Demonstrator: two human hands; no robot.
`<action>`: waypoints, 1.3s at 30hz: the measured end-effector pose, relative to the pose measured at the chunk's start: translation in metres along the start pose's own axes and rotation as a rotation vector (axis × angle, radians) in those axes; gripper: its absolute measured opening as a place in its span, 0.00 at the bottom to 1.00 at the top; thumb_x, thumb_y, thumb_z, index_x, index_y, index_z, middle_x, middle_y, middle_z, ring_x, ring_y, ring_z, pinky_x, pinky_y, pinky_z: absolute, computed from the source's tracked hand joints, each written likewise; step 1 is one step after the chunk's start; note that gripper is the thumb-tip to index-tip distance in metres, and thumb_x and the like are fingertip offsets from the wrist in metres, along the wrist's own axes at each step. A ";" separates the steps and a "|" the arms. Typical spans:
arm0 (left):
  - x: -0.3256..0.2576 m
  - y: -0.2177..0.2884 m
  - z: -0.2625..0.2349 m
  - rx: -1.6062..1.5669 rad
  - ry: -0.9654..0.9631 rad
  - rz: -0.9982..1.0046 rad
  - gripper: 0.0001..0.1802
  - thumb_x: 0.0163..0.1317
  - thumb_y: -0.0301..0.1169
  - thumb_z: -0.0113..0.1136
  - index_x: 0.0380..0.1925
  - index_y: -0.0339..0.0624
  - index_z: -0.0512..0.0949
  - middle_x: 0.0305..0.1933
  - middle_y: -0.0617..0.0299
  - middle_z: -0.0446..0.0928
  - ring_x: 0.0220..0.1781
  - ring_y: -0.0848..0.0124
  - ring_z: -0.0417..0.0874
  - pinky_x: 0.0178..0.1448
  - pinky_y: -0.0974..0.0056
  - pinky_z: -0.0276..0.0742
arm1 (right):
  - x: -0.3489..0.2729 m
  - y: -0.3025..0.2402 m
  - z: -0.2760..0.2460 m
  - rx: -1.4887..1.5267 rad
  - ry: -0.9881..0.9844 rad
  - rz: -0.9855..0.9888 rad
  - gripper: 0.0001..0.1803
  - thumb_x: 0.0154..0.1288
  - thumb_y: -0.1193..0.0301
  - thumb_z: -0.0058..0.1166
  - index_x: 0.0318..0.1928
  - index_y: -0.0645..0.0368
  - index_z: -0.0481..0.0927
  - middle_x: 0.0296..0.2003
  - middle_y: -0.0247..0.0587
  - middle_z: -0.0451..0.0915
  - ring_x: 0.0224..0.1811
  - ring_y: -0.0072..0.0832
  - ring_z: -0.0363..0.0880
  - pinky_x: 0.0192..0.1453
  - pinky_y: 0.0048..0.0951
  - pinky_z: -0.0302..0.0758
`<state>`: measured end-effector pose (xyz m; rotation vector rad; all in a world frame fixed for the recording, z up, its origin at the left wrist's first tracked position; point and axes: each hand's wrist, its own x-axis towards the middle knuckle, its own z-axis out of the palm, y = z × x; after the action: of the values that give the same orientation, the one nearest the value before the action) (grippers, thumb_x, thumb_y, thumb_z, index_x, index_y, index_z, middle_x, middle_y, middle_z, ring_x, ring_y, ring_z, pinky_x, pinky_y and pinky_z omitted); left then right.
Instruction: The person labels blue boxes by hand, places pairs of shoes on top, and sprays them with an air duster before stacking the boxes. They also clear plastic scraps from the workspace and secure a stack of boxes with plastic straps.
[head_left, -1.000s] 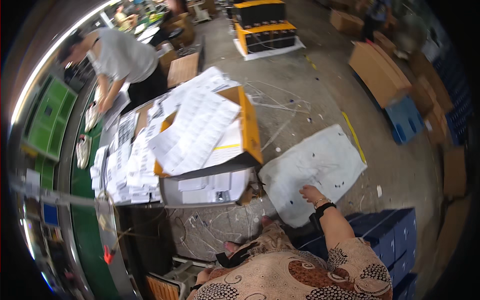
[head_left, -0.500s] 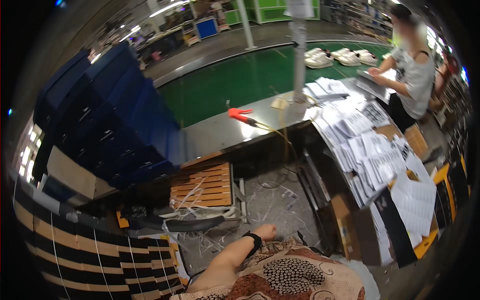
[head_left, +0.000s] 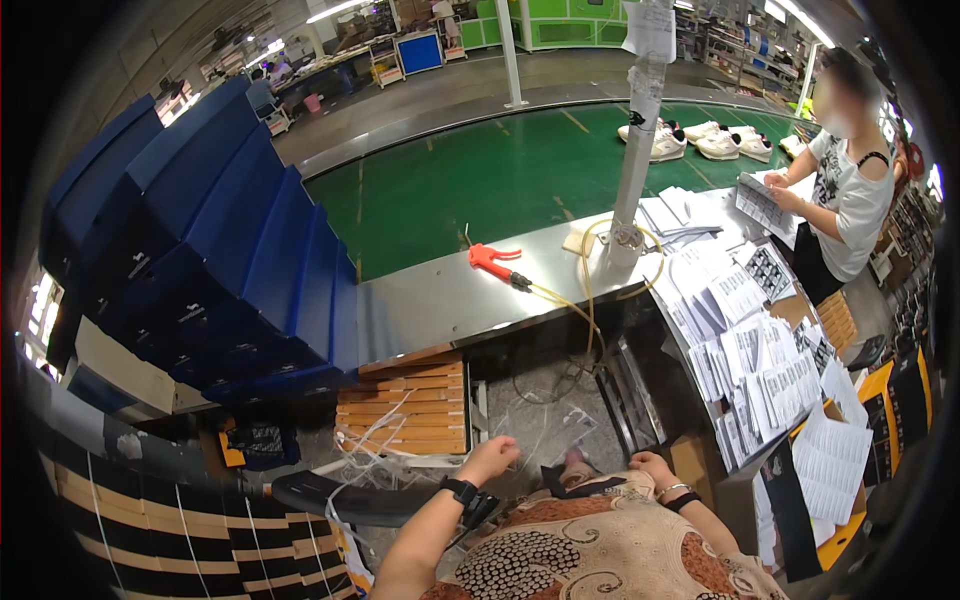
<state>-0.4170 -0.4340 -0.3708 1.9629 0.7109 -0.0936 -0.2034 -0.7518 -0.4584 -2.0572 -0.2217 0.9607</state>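
My left hand (head_left: pixel 490 459), with a black band and device at its wrist, hangs over the floor beside the wooden slatted stool (head_left: pixel 402 408). Its fingers are curled closed, and nothing shows in them. My right hand (head_left: pixel 653 473), with a bracelet and black band at the wrist, is held low near my waist, close to the cardboard box (head_left: pixel 690 461). Its fingers are curled in too, with no object visible. Neither hand touches anything I can make out. Ahead, a red air blow gun (head_left: pixel 492 262) lies on the metal bench edge (head_left: pixel 425 312), joined to a yellow hose (head_left: pixel 566 302).
Blue boxes (head_left: pixel 225 235) are stacked at left. Several white shoes (head_left: pixel 720 146) sit on the green conveyor belt (head_left: pixel 430 212), behind a metal post (head_left: pixel 634 165). Paper sheets (head_left: pixel 765 350) cover the right-hand table, where a co-worker (head_left: pixel 850 190) holds papers. Strapped cartons (head_left: pixel 190 530) stand lower left.
My right hand has come into view near my waist. The left hand has moved left, and the whole view has shifted. The co-worker still holds papers.
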 end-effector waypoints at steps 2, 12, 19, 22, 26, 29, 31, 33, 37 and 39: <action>0.013 0.007 -0.017 -0.061 0.013 -0.055 0.19 0.58 0.38 0.58 0.44 0.36 0.75 0.33 0.61 0.78 0.36 0.74 0.76 0.41 0.69 0.73 | 0.030 -0.017 0.013 0.041 -0.139 0.135 0.08 0.56 0.70 0.53 0.33 0.62 0.79 0.26 0.36 0.79 0.28 0.25 0.76 0.34 0.28 0.72; 0.043 0.115 -0.156 0.065 0.762 0.162 0.15 0.55 0.32 0.59 0.41 0.37 0.75 0.43 0.53 0.76 0.47 0.63 0.77 0.51 0.63 0.72 | 0.140 -0.186 -0.001 -0.535 -0.154 -0.372 0.13 0.55 0.66 0.54 0.38 0.60 0.79 0.30 0.45 0.81 0.34 0.33 0.80 0.40 0.30 0.74; -0.038 0.226 -0.305 0.948 1.618 0.182 0.20 0.50 0.29 0.59 0.45 0.40 0.72 0.55 0.49 0.66 0.61 0.51 0.62 0.64 0.50 0.57 | 0.163 -0.311 0.025 -0.556 -0.305 -0.707 0.14 0.54 0.70 0.53 0.41 0.62 0.77 0.32 0.50 0.78 0.36 0.43 0.78 0.43 0.34 0.74; -0.074 0.244 -0.360 1.253 1.860 0.017 0.29 0.48 0.31 0.62 0.53 0.40 0.67 0.60 0.48 0.61 0.64 0.49 0.57 0.67 0.49 0.52 | 0.186 -0.321 0.045 -0.500 -0.175 -0.864 0.15 0.51 0.70 0.52 0.40 0.64 0.78 0.36 0.55 0.76 0.42 0.47 0.74 0.50 0.39 0.71; -0.116 0.252 -0.421 1.427 2.017 -0.117 0.42 0.46 0.36 0.66 0.62 0.43 0.58 0.64 0.48 0.58 0.66 0.52 0.57 0.67 0.50 0.52 | 0.217 -0.311 0.061 -0.559 0.019 -0.897 0.16 0.49 0.71 0.53 0.41 0.63 0.76 0.39 0.54 0.75 0.45 0.46 0.72 0.51 0.41 0.70; -0.138 0.241 -0.459 1.239 1.945 -0.028 0.39 0.47 0.33 0.66 0.60 0.41 0.61 0.62 0.47 0.62 0.65 0.53 0.61 0.67 0.55 0.55 | 0.215 -0.318 0.057 -0.560 0.059 -0.823 0.19 0.48 0.66 0.56 0.42 0.61 0.76 0.38 0.52 0.75 0.44 0.47 0.72 0.50 0.42 0.71; -0.138 0.235 -0.471 0.906 1.852 0.043 0.35 0.48 0.29 0.64 0.58 0.39 0.64 0.61 0.49 0.64 0.64 0.55 0.63 0.66 0.58 0.56 | 0.214 -0.331 0.057 -0.556 0.086 -0.793 0.21 0.48 0.64 0.58 0.43 0.60 0.76 0.37 0.51 0.75 0.44 0.47 0.72 0.49 0.42 0.71; -0.128 0.229 -0.476 0.905 1.855 0.105 0.31 0.49 0.26 0.63 0.55 0.37 0.65 0.58 0.51 0.67 0.62 0.57 0.65 0.66 0.60 0.57 | 0.208 -0.345 0.061 -0.756 -0.119 -0.536 0.23 0.48 0.58 0.59 0.44 0.57 0.76 0.37 0.49 0.76 0.43 0.47 0.73 0.48 0.42 0.72; -0.135 0.227 -0.478 1.002 1.849 0.203 0.28 0.49 0.22 0.64 0.51 0.36 0.67 0.54 0.54 0.69 0.59 0.60 0.67 0.64 0.62 0.59 | 0.209 -0.335 0.088 -0.715 0.056 -0.744 0.19 0.51 0.57 0.56 0.38 0.58 0.78 0.32 0.49 0.78 0.38 0.46 0.75 0.43 0.42 0.72; -0.136 0.226 -0.479 1.106 1.906 0.208 0.27 0.48 0.23 0.66 0.51 0.35 0.69 0.52 0.55 0.70 0.56 0.63 0.70 0.62 0.63 0.61 | 0.215 -0.340 0.095 -0.693 0.055 -0.649 0.18 0.52 0.57 0.55 0.39 0.56 0.78 0.32 0.48 0.78 0.38 0.46 0.76 0.44 0.43 0.73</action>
<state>-0.5235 -0.1651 0.0936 2.6748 1.8011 2.1608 -0.0623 -0.3767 -0.3563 -2.3524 -1.2492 0.4395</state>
